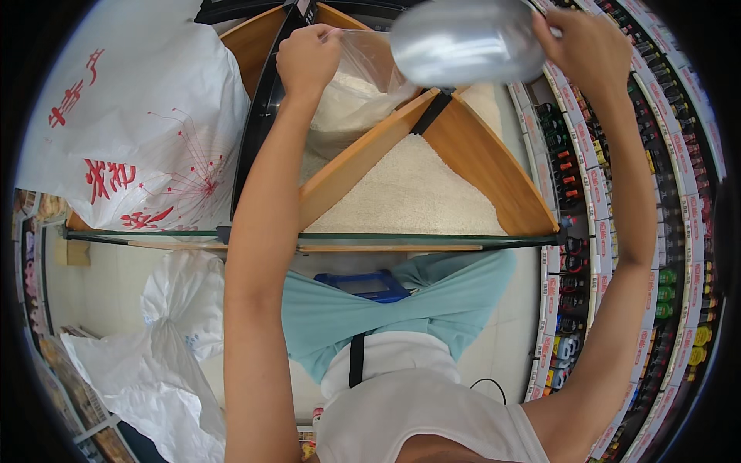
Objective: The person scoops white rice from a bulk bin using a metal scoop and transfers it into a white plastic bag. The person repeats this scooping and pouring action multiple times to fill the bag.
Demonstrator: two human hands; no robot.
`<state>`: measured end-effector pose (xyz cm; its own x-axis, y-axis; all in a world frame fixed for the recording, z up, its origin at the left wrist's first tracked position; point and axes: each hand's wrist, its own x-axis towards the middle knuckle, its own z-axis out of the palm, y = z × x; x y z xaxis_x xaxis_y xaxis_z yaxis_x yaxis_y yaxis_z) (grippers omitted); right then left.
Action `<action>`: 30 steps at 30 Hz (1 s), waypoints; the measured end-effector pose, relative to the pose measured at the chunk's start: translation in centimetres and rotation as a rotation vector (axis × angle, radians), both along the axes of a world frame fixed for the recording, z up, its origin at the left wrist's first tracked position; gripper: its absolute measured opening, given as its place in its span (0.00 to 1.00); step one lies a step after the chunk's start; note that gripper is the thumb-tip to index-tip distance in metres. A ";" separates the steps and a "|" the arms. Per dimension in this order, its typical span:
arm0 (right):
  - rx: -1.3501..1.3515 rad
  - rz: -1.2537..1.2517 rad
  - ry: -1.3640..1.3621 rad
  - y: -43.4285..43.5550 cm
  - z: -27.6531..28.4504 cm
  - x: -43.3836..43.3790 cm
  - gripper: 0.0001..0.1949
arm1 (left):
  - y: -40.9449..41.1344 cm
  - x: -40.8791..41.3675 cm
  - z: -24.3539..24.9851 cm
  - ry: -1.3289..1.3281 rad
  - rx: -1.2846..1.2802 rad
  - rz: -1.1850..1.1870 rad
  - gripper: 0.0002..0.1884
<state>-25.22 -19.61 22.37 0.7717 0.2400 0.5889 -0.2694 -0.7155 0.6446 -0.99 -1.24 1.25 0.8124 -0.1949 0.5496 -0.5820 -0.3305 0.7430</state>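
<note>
At the upper centre my left hand (310, 58) pinches the rim of a clear plastic bag (359, 110), which hangs over a wooden bin compartment and holds pale grain that looks like rice. My right hand (590, 52), at the upper right, is closed on the end of a shiny metal scoop (469, 43). The scoop is slightly blurred and its rounded underside faces me, so its contents are hidden. Its near end is by the bag's opening; whether they touch I cannot tell. Loose white rice (411, 191) fills the triangular compartment nearest me.
Wooden dividers (498, 168) and a glass front edge (405, 238) bound the bin. A large white sack with red print (133, 116) lies at the left. Another white sack (168, 347) stands lower left. Shelves of bottles (570, 254) curve along the right. A blue-framed object (370, 286) is below the glass.
</note>
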 end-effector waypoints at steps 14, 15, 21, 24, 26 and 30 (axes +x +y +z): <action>0.434 -0.152 0.898 3.7 -25.4 -0.5 0.07 | 0.6 -1.0 1.7 -0.002 -0.024 0.008 0.13; 0.464 -0.155 0.880 4.1 -27.6 -0.1 0.07 | 0.7 -1.0 1.7 -0.006 -0.019 0.015 0.13; 0.749 -0.075 0.835 3.5 -32.3 -0.2 0.10 | 0.5 -0.8 1.7 -0.015 -0.020 0.019 0.12; 0.848 -0.076 0.780 1.5 -32.6 -1.7 0.12 | 0.5 -0.8 1.4 -0.033 -0.004 0.036 0.11; 0.960 -0.055 0.697 0.2 -31.6 -3.0 0.14 | 0.4 -0.9 1.5 -0.035 -0.005 0.028 0.11; 1.021 -0.095 0.594 -1.0 -28.5 -4.4 0.14 | 0.5 -0.8 1.4 -0.051 0.002 0.056 0.11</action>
<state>-29.62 -20.62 -6.08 0.9784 -0.2059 0.0179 -0.1999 -0.9647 -0.1714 -1.82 -0.70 2.61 0.7931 -0.1511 0.5900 -0.5994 -0.3655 0.7121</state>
